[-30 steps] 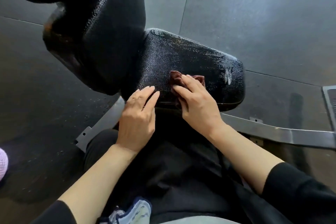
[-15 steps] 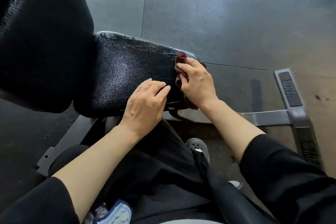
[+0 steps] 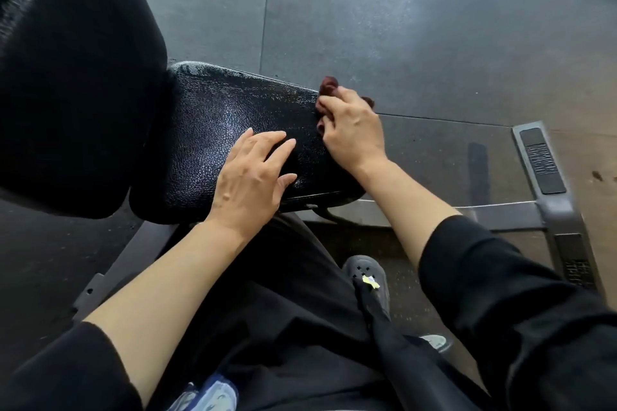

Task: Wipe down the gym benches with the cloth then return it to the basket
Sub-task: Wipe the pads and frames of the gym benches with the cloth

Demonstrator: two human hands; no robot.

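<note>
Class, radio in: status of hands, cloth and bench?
Left hand flat on seat. Right hand grips cloth at seat's end. Nothing in the way.

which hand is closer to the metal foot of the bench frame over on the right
Right. The right hand grips the cloth at the seat pad's end nearest the frame foot; the left hand rests flat mid-pad, farther away.

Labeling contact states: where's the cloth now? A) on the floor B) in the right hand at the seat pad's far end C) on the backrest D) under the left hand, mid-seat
B: the right hand holds the dark red cloth at the far end of the seat pad; the left hand rests flat on the pad without it.
</note>
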